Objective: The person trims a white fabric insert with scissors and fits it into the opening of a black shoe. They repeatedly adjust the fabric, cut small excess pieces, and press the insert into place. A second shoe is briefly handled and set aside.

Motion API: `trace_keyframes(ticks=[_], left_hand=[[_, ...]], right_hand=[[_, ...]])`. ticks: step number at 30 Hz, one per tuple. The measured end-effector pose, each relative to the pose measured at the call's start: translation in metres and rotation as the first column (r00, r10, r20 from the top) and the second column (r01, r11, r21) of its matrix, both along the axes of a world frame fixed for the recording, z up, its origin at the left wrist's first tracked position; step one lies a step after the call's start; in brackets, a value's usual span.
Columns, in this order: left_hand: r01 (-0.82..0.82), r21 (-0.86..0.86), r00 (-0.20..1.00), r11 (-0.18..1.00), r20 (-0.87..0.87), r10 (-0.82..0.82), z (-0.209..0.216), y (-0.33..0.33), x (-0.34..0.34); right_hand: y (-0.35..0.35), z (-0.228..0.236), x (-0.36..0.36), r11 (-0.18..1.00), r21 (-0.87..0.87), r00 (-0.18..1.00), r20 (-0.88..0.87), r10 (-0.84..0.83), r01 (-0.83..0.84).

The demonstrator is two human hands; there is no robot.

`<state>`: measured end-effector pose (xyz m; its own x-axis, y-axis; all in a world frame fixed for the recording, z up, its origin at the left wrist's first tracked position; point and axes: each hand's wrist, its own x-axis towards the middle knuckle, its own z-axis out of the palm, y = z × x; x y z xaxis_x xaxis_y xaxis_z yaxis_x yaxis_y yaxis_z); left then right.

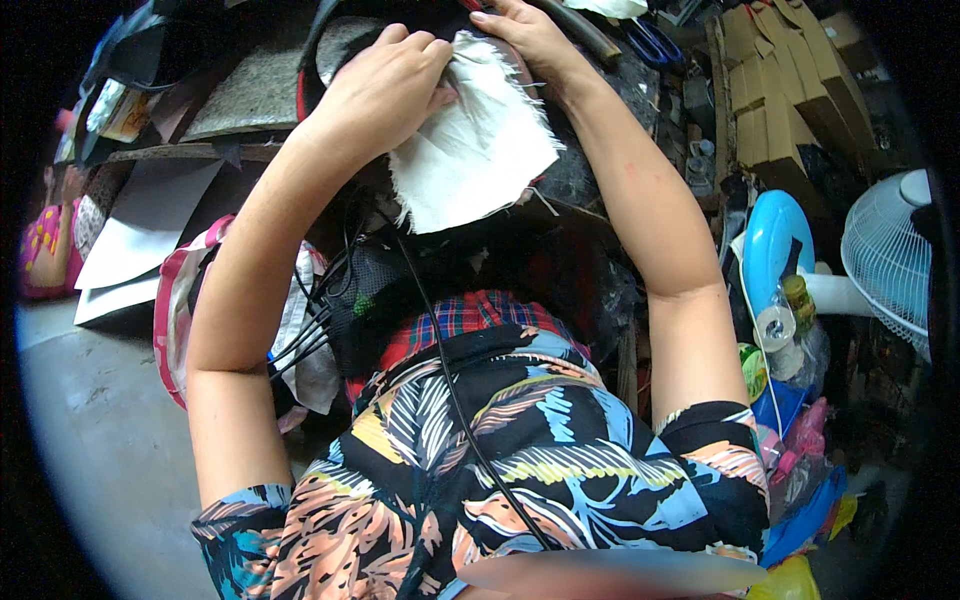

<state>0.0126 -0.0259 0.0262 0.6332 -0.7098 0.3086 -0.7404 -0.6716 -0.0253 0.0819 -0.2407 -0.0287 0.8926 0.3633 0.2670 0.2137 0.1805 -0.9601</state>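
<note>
A white cloth with frayed edges [480, 150] hangs at the top middle, over the near side of the work surface. My left hand [395, 85] is closed at the cloth's upper left edge, fingers curled and thumb pressed against the fabric. Just right of the cloth, my right hand [530, 38] bends its fingers around a dark reddish-brown edge partly behind the cloth. What that piece is, I cannot make out. The picture's upper edge cuts off part of this hand. A dark strap with red edging [306, 75] curves beside my left wrist.
A white fan [885, 250] and a round blue plastic thing [775, 250] stand at the right. Brown cardboard boxes [770, 110] are stacked at the upper right. White sheets [145, 235] hang at the left. A black cable [430, 310] runs down over my lap. Another person's arm [66, 230] shows far left.
</note>
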Motion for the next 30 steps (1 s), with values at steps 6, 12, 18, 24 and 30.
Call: trace_keyframes(ticks=[6,12,18,24,30], left_hand=[[-0.016,0.039,0.996,0.999,0.086,0.013,-0.01,0.003,-0.012],[-0.01,-0.019,1.0,1.0,0.003,0.011,-0.008,0.002,-0.019],[-0.068,-0.332,0.984,0.941,-0.179,0.008,-0.017,0.012,-0.017],[-0.093,-0.471,0.958,0.877,-0.281,-0.049,-0.029,0.016,-0.023],[0.077,-0.104,0.995,0.992,-0.051,-0.083,-0.01,0.011,-0.001]], right_hand=[[0.005,0.018,-0.013,0.965,-0.133,0.973,0.08,-0.217,0.226],[0.017,0.072,-0.081,0.497,-0.367,0.489,0.861,-0.137,0.786],[0.025,0.063,-0.093,0.153,-0.738,0.752,0.628,-0.201,0.657],[0.008,0.044,-0.091,0.282,-0.781,0.826,0.489,-0.281,0.558],[0.013,0.044,-0.091,0.334,-0.514,0.582,0.801,-0.145,0.79]])
